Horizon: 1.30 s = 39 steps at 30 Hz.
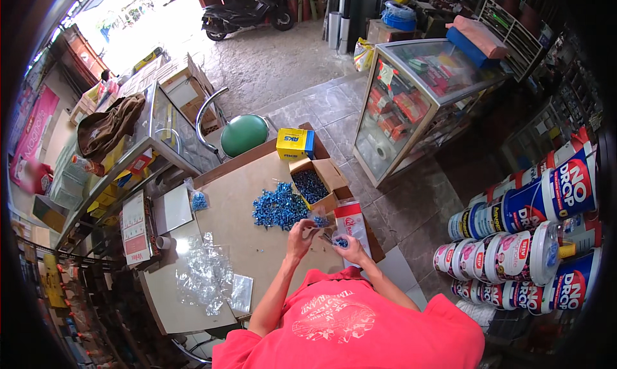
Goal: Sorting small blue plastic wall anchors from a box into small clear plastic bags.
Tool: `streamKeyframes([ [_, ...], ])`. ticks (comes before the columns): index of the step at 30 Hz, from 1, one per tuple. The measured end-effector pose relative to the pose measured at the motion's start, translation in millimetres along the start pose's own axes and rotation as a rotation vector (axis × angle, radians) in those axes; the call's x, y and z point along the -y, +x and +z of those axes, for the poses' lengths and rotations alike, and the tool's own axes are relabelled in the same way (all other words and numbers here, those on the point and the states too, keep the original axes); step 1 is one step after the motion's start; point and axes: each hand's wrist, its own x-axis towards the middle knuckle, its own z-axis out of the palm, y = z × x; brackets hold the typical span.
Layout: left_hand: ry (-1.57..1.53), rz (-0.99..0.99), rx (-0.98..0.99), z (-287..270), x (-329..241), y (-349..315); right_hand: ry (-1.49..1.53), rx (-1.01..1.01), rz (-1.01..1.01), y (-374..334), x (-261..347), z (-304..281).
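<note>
Holding a small clear bag (pixel 335 239) of blue plastic pieces (pixel 341 242), right hand (pixel 350 246) fingers clamped on it; left hand (pixel 302 231) fingers pinch its far rim. Light, limp, slippery film; grip the mouth. Blue pile (pixel 279 206) lies far on the surface (pixel 257 247).

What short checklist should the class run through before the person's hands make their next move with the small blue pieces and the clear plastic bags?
1. Left hand over the brown cardboard-covered table: ok.
2. Right hand holds small blue pieces with a clear bag: ok; grip detail cannot tell.
3. Loose pile of small blue plastic pieces close to the hands: ok.
4. Open brown cardboard box of blue pieces upright beside the pile: ok.
5. Heap of empty clear plastic bags lies to the left: ok.
6. Number of pieces in hand: cannot tell.
</note>
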Motion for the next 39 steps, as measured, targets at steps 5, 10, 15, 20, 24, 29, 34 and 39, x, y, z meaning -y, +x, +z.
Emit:
streamKeyframes([
  [5, -0.067, 0.152, 0.027, 3.5, -49.6, 1.6, -0.001, 0.096, -0.031, 7.8, 0.3, 11.0],
  [10, -0.072, 0.222, 0.035, -1.1, -75.6, -11.5, -0.058, 0.066, -0.113, 6.2, -28.7, 21.5],
  [15, 0.044, 0.259, 0.078, -13.7, -85.9, -18.2, -0.080, 0.003, -0.195, -0.7, -37.6, 29.1],
  [20, 0.118, 0.196, 0.115, -8.9, -66.3, -25.0, -0.099, 0.136, -0.045, 1.8, -22.1, 17.5],
  [24, 0.116, 0.208, 0.182, -3.1, -65.7, -19.6, -0.076, 0.125, -0.088, 4.6, -18.7, 6.5],
  [29, -0.066, 0.248, 0.095, -3.9, -70.4, -22.6, -0.003, 0.108, -0.200, 4.2, -53.2, 14.6],
  [34, -0.112, 0.267, 0.040, -13.0, -45.9, -28.6, -0.165, 0.116, -0.122, 10.1, -93.8, 41.3],
  [39, -0.156, 0.220, 0.025, -30.7, -42.0, -39.5, -0.026, 0.226, -0.039, 12.8, -110.7, 72.6],
])
